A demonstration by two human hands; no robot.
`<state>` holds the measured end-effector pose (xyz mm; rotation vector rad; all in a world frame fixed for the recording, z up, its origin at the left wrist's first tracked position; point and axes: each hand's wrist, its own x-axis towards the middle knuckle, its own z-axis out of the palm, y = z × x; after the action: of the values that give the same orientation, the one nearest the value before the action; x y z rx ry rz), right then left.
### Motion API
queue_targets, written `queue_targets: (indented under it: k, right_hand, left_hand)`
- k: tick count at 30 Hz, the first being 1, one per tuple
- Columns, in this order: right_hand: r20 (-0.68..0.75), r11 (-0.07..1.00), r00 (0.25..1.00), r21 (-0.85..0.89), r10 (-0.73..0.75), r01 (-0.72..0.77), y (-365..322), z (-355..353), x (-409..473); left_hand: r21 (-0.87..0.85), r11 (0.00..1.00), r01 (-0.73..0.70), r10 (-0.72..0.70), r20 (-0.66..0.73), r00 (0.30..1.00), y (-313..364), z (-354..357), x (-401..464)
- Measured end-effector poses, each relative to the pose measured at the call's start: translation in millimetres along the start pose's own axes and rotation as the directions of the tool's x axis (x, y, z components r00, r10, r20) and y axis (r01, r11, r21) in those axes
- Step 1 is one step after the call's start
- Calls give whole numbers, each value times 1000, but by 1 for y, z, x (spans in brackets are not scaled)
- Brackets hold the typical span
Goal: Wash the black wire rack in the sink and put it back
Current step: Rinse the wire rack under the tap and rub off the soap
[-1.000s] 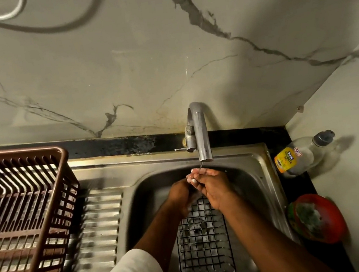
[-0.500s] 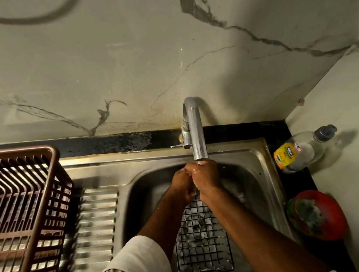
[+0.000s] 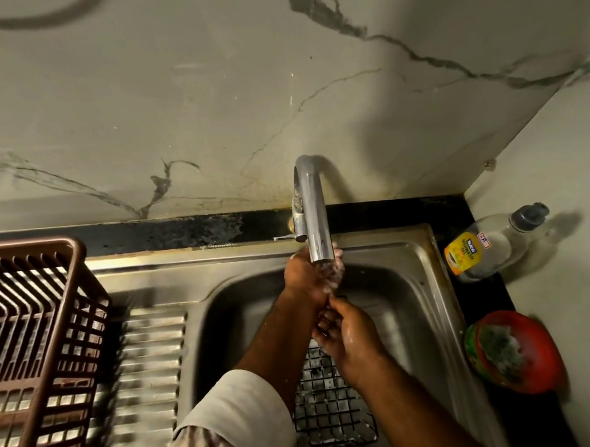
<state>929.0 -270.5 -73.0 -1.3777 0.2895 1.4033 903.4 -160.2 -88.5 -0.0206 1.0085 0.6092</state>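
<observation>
The black wire rack (image 3: 330, 417) lies flat on the bottom of the steel sink (image 3: 425, 281), partly hidden by my forearms. My left hand (image 3: 308, 278) is cupped under the spout of the tap (image 3: 314, 213), and water runs over its fingers. My right hand (image 3: 348, 328) hovers just below it, above the rack, with its fingers loosely curled near my left wrist. Neither hand holds anything or touches the rack.
A brown plastic dish basket (image 3: 21, 353) stands on the ribbed drainboard (image 3: 148, 374) to the left. On the black counter to the right lie a dishwash gel bottle (image 3: 484, 247) and a red bowl (image 3: 535, 353) with a scrubber. A marble wall rises behind.
My hands were clasped together under the spout. Now the right hand has drawn back toward me and lower, while the left stays in the water.
</observation>
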Motion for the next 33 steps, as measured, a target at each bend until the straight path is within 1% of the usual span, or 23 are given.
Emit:
queue_targets:
  k: [4,6,8,11,12,15,17,19,21,22,24,25,26,27,28,29,30,31,32,33]
  right_hand:
    - [86,1000,996,-9,-4,5,-3,7,-1]
    - [113,998,993,-57,-14,20,-3,11,1]
    - [92,991,996,-132,-18,30,-5,17,3]
    - [-13,967,999,-255,-30,26,-9,27,10]
    - [-37,959,999,-282,-37,25,-11,29,13]
    - [-33,950,999,-313,-24,12,-14,35,26]
    - [-8,965,1000,-262,-17,14,-17,41,30]
    - [48,990,999,-141,-11,17,-22,47,32]
    - [145,999,989,-33,24,-19,-25,50,29]
    - [200,999,979,24,29,-35,-25,48,28]
    - [275,993,962,117,-1,-32,-22,41,30]
    - [285,990,958,136,-11,-29,-22,39,30]
    - [278,991,960,131,-16,-21,-21,39,30]
    - [264,994,964,107,-9,-20,-22,41,29]
    - [248,997,969,77,-3,-16,-23,45,28]
    - [225,999,974,39,-3,-6,-24,48,29]
    - [200,1000,980,-18,3,1,-26,51,29]
    - [177,998,984,-70,15,-2,-26,53,28]
    - [162,992,986,-123,42,-22,-26,54,26]
    - [136,985,988,-168,70,-46,-26,54,25]
  left_hand:
    - [-177,984,-2,8,32,999,3,0,-4]
    - [-205,979,-9,22,60,998,4,-4,-4]
    - [-206,978,-20,33,60,998,0,-7,-5]
    - [-256,967,-13,32,72,997,-14,-14,-2]
    - [-248,969,-14,34,78,996,-18,-17,-3]
    - [-186,983,-8,28,104,994,-19,-29,-2]
    - [-204,979,-15,41,123,992,-16,-33,-4]
    - [-251,967,-47,79,120,990,-16,-37,-5]
    - [-317,946,-70,113,119,987,-16,-42,-7]
    - [-317,944,-92,132,107,985,-16,-42,-11]
    - [-273,954,-124,158,107,982,-22,-43,-19]
    - [-223,961,-164,185,73,980,-27,-42,-23]
    - [-166,959,-230,240,38,970,-32,-40,-29]
    - [-58,943,-327,327,0,945,-38,-39,-33]
    - [84,899,-430,432,-5,902,-44,-39,-35]
    - [248,809,-534,544,29,838,-50,-41,-38]
    - [400,672,-623,648,90,757,-55,-46,-40]
    - [524,508,-684,723,173,669,-57,-52,-42]
    - [623,336,-706,755,270,598,-58,-59,-43]
    - [702,164,-693,750,368,550,-59,-65,-45]
